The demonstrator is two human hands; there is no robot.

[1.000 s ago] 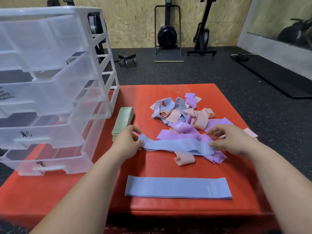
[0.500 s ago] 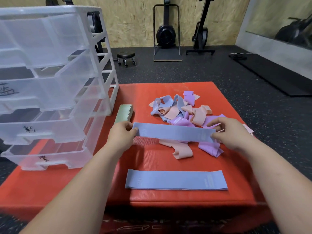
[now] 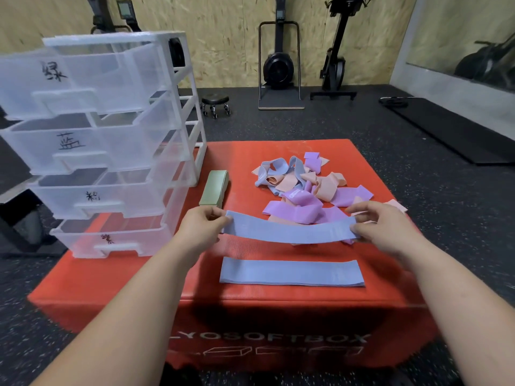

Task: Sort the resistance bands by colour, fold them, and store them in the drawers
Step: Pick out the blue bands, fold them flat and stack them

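A blue resistance band [image 3: 289,231] hangs stretched flat between my hands above the red box [image 3: 250,299]. My left hand [image 3: 202,228] pinches its left end and my right hand [image 3: 380,225] pinches its right end. A second blue band [image 3: 291,273] lies flat on the box just below it. Behind my hands sits a tangled pile of purple, pink and blue bands [image 3: 303,188]. A stack of green bands [image 3: 214,188] lies beside the clear plastic drawer unit [image 3: 111,151], whose labelled drawers stand pulled out on the box's left side.
The red box stands on dark rubber gym flooring. A small wheeled stool [image 3: 216,103] and rowing machines [image 3: 278,65] stand by the far wooden wall. A black mat [image 3: 457,135] lies at the right.
My hands lifted the blue band off the pile, pulled it straight and brought it nearer to me, above the flat blue band. The camera view tilted up, showing more of the drawers.
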